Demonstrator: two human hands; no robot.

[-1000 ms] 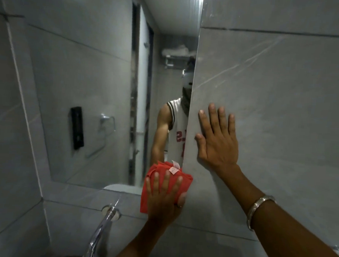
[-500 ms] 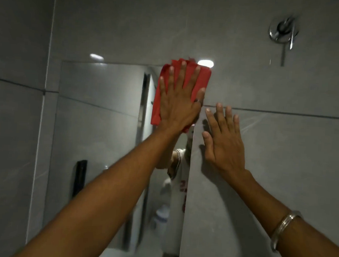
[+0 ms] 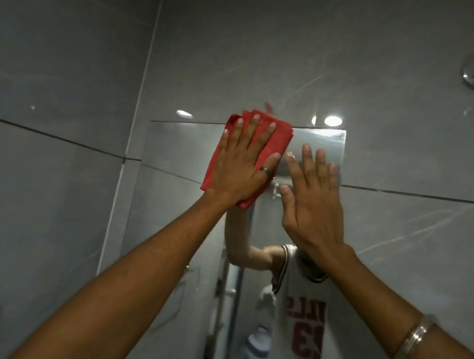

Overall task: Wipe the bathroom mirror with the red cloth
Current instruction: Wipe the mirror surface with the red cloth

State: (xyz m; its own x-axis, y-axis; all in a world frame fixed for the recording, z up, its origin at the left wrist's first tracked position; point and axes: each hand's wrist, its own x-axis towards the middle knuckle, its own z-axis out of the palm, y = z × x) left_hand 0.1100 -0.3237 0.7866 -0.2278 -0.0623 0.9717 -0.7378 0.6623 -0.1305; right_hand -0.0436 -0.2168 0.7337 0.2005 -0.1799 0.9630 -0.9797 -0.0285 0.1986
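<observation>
— What does the red cloth (image 3: 271, 138) look like?

— Folded into a thick pad, pressed against the top edge of the mirror (image 3: 172, 217).

— And your hands?

— My left hand (image 3: 243, 163) lies flat on the cloth, fingers spread, pinning rather than gripping it. My right hand (image 3: 311, 200) rests open beside it, holding nothing.

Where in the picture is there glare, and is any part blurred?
Head view: bright ceiling-light reflections gleam on the glossy tile just above the mirror; the red cloth under the left hand is slightly motion-blurred at its upper edge; the overall light is dim.
</observation>
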